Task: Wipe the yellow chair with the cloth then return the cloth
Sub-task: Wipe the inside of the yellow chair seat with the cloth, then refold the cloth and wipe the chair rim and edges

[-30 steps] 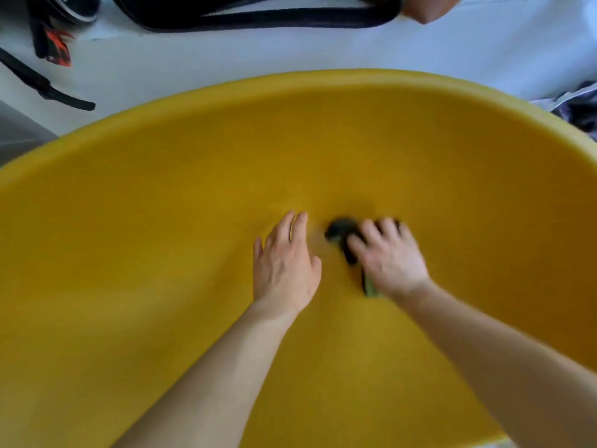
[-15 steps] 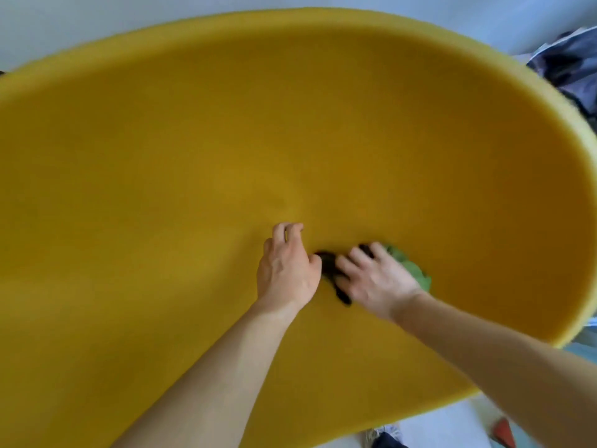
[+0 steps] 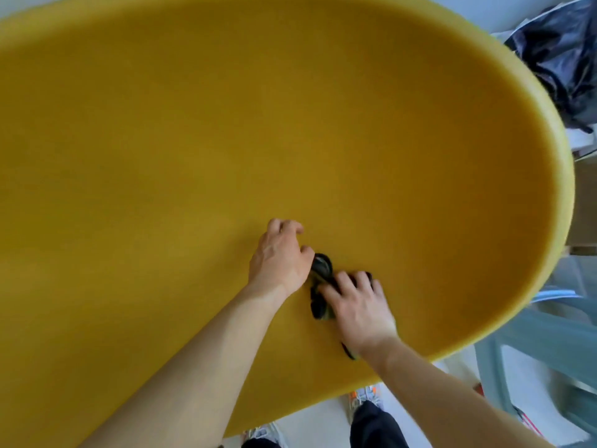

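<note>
The yellow chair [image 3: 226, 140] fills most of the head view as one broad curved surface. A dark cloth with a green side [image 3: 319, 279] lies bunched on it, right of centre. My right hand [image 3: 358, 305] presses down on the cloth with fingers spread over it. A small end of the cloth shows below my right wrist. My left hand [image 3: 279, 258] rests on the chair just left of the cloth, fingers curled, its thumb side touching the cloth's edge.
Dark crumpled fabric [image 3: 562, 56] lies beyond the chair's rim at the upper right. A pale blue-grey piece of furniture [image 3: 549, 350] stands at the lower right. My feet in light shoes [image 3: 365, 396] and dark trousers show on the pale floor below the chair's edge.
The view has swung down and right, so the black straps at the top are gone and the floor and my feet appear. My right hand has slid the cloth to and fro beside my left hand.
</note>
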### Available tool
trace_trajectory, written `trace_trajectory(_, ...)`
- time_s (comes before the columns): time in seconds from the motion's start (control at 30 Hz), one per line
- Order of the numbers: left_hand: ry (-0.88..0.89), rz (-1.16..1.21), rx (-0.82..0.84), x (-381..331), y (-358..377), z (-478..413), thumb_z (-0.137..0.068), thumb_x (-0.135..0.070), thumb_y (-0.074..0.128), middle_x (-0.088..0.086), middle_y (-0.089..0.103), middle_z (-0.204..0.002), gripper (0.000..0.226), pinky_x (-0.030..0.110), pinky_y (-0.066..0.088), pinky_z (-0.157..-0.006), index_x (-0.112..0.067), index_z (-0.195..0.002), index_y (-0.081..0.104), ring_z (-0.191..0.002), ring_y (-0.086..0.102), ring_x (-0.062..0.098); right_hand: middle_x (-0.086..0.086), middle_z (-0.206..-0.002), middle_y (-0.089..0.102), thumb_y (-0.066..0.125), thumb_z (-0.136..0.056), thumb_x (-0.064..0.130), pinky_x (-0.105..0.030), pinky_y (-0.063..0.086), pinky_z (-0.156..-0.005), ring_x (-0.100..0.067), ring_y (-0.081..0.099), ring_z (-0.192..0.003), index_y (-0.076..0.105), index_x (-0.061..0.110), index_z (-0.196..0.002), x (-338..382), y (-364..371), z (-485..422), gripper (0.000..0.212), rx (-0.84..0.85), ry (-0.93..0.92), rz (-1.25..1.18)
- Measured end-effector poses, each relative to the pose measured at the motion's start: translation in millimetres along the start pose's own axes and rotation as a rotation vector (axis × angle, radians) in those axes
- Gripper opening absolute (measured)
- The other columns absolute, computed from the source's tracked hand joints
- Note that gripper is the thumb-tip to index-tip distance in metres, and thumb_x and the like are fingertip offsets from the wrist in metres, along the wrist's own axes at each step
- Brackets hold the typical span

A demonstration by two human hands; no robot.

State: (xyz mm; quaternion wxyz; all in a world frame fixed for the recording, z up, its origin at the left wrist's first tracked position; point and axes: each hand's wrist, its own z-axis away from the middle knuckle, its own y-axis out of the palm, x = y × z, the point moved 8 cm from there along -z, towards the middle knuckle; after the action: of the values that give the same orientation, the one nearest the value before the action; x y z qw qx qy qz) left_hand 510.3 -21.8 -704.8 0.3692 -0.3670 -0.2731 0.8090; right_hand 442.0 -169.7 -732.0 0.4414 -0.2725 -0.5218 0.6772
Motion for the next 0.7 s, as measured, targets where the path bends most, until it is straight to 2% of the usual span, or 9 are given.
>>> trace_trajectory(0.1,-0.06,-0.003,0.316,27.9,41.8,30.6,-0.101,-0.033,0.048,-0.004,0.038,-0.145,0.035,0.033,0.046,-0.09,-0.029,-0.136,0.049,-0.117,0.055,0.023,0.0,-0.117,0.057,0.064,-0.078,0.013,-0.044,0.05,-0.09,-0.032,0.053,-0.106,0.061,0.036,-0.126,27.2,26.8,22.8,0.053,0.395,0.041,-0.292)
trace_trajectory(0.17,-0.113,0.083,0.417,45.0,49.5,52.9,-0.1,-0.038,0.049,-0.003,0.039,-0.151,0.042,0.032,0.044,-0.098,-0.028,-0.141,0.047,-0.126,0.05,0.023,0.001,-0.111,0.069,0.062,-0.079,0.014,-0.042,0.053,-0.088,-0.027,0.062,-0.101,0.065,0.033,-0.121,32.9,22.8,25.6,0.046,0.583,0.2,-0.751)
trace_trajectory(0.27,-0.264,0.393,0.397,63.8,31.9,83.8,-0.091,-0.061,0.053,-0.004,0.049,-0.146,0.059,0.036,0.043,-0.102,-0.03,-0.141,0.048,-0.126,0.051,0.021,-0.007,-0.09,0.077,0.064,-0.072,0.009,-0.042,0.056,-0.079,-0.027,0.07,-0.083,0.072,0.015,-0.104,34.7,-10.9,32.2,0.033,0.525,0.495,-1.384)
trace_trajectory(0.37,-0.417,0.753,0.447,65.8,10.4,118.4,-0.082,-0.074,0.054,-0.008,0.062,-0.128,0.058,0.044,0.047,-0.098,-0.036,-0.124,0.06,-0.11,0.061,0.02,-0.015,-0.091,0.076,0.058,-0.085,0.0,-0.04,0.056,-0.08,-0.031,0.07,-0.084,0.072,0.004,-0.1,33.9,-44.8,37.9,0.021,0.412,0.661,-1.728)
trace_trajectory(0.43,-0.463,0.979,0.532,54.3,-0.5,138.1,-0.082,-0.072,0.058,-0.003,0.069,-0.113,0.056,0.041,0.05,-0.089,-0.03,-0.119,0.066,-0.095,0.066,0.021,-0.02,-0.11,0.074,0.061,-0.082,0.01,-0.049,0.055,-0.094,-0.038,0.071,-0.101,0.069,0.004,-0.114,36.2,-62.5,39.6,0.033,0.402,0.728,-1.87)
trace_trajectory(0.47,-0.453,1.047,0.547,46.9,-7.9,144.6,-0.082,-0.069,0.062,-0.001,0.071,-0.11,0.057,0.039,0.05,-0.088,-0.026,-0.118,0.067,-0.093,0.066,0.022,-0.022,-0.119,0.071,0.066,-0.075,0.018,-0.055,0.051,-0.101,-0.041,0.068,-0.11,0.066,0.005,-0.123,39.0,-70.6,39.8,0.05,0.402,0.76,-1.914)
trace_trajectory(0.53,-0.412,1.101,0.533,33.5,-23.9,151.6,-0.074,-0.066,0.072,0.001,0.074,-0.114,0.062,0.04,0.051,-0.099,-0.024,-0.12,0.069,-0.102,0.07,0.022,-0.02,-0.127,0.068,0.07,-0.064,0.025,-0.057,0.049,-0.104,-0.039,0.066,-0.117,0.061,0.01,-0.132,42.2,-92.6,39.0,0.07,0.347,0.831,-1.951)
trace_trajectory(0.63,-0.381,1.131,0.457,20.2,-54.8,160.4,-0.071,-0.056,0.079,0.005,0.076,-0.114,0.061,0.051,0.049,-0.104,-0.022,-0.121,0.069,-0.11,0.07,0.026,-0.013,-0.122,0.072,0.064,-0.084,0.02,-0.044,0.057,-0.089,-0.031,0.068,-0.112,0.063,0.011,-0.129,48.3,-135.4,31.6,0.046,0.279,0.822,-1.932)
trace_trajectory(0.7,-0.388,1.155,0.415,21.4,-75.0,166.3,-0.075,-0.053,0.079,0.006,0.076,-0.112,0.056,0.051,0.05,-0.103,-0.021,-0.12,0.07,-0.108,0.071,0.027,-0.007,-0.122,0.071,0.059,-0.096,0.024,-0.047,0.057,-0.089,-0.026,0.066,-0.112,0.062,0.016,-0.127,54.5,-158.8,25.6,0.032,0.3,0.757,-1.83)
